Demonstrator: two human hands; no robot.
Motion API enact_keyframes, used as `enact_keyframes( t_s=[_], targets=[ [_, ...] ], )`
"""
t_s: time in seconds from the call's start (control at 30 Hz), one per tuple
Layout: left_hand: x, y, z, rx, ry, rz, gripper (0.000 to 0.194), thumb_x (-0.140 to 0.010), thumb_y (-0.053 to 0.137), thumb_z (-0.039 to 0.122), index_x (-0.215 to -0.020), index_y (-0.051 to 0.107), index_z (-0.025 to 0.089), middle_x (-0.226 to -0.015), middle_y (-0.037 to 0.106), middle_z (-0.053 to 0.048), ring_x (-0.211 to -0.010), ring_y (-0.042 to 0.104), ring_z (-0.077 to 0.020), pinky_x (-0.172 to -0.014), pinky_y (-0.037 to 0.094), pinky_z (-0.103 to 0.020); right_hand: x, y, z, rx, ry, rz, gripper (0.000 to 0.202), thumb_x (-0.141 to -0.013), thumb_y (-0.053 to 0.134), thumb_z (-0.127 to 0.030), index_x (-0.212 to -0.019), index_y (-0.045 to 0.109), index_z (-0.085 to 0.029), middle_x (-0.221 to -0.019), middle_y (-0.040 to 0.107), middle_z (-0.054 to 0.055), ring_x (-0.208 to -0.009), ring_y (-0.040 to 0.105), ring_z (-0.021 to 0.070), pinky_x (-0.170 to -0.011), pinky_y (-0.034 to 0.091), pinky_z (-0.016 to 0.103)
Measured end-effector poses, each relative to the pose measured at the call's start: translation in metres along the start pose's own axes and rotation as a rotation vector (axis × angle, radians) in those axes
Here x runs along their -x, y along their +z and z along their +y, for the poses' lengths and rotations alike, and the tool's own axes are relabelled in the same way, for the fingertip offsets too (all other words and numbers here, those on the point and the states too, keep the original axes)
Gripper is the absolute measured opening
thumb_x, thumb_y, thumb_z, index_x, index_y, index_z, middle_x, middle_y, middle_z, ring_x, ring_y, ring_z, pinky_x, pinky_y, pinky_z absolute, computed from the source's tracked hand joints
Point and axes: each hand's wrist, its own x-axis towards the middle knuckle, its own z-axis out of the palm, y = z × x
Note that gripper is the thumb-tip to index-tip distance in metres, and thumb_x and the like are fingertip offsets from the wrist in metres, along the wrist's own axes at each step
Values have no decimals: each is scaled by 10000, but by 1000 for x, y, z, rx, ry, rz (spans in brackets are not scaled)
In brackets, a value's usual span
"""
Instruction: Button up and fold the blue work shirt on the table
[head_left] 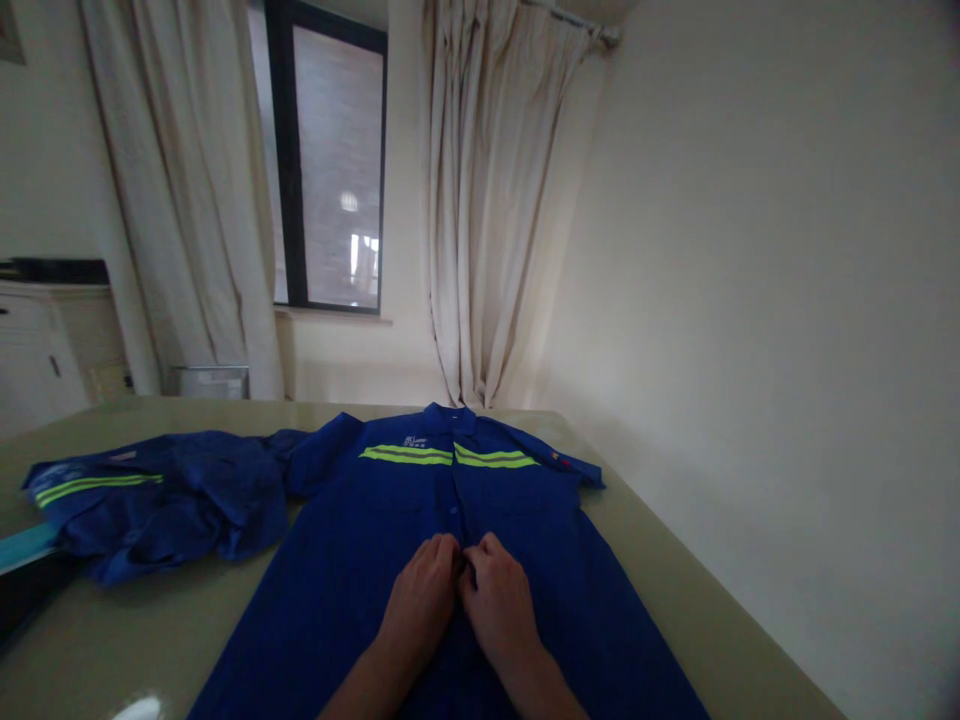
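Note:
A dark blue short-sleeved work shirt lies spread out, front up, with its collar at the far end and yellow-green reflective stripes across the chest. My left hand and my right hand meet at its front opening, below the chest. Both hands have their fingers pinched on the edges of the opening, the fingertips nearly touching. What lies between the fingertips is mostly hidden. A button shows on the front just above my hands.
On the table, a crumpled blue garment with reflective stripes lies left of the shirt. A teal and black object sits at the left edge. A wall runs along the right side; curtains hang behind.

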Motion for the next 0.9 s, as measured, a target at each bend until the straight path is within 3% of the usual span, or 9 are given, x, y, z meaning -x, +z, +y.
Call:
enact_keyframes(
  t_s=[0.43,0.6,0.77,0.9],
  targets=[
    [1,-3,-2,126,23,-35,263,-996,331,94,-998,556,229,-1038,685,-46,-973,658,-184,-860,458,-282,-1,2,5,-329,86,64,210,-913,599,-168,-885,797,-232,-876,741,44,-788,702,178,-716,466,233],
    [0,2,-7,200,20,-2,251,-974,372,86,-1099,518,248,-1093,691,-37,-1035,666,-177,-870,452,-261,-7,-2,11,-550,92,33,345,-957,517,-284,-773,796,-201,-747,740,41,-746,694,198,-668,468,250],
    [-1,3,-15,375,-13,57,218,-935,425,95,-1044,506,267,-952,699,14,-914,685,-159,-797,444,-245,-15,6,23,-833,196,-97,211,-831,605,-277,-790,779,-165,-628,685,2,-540,618,159,-508,441,227],
    [-1,3,-17,435,-3,112,190,-937,424,131,-1023,531,264,-891,709,19,-846,692,-161,-761,439,-254,-16,11,24,-788,195,-70,172,-817,622,-260,-795,760,-160,-639,676,5,-516,597,151,-473,419,224]
  ],
)
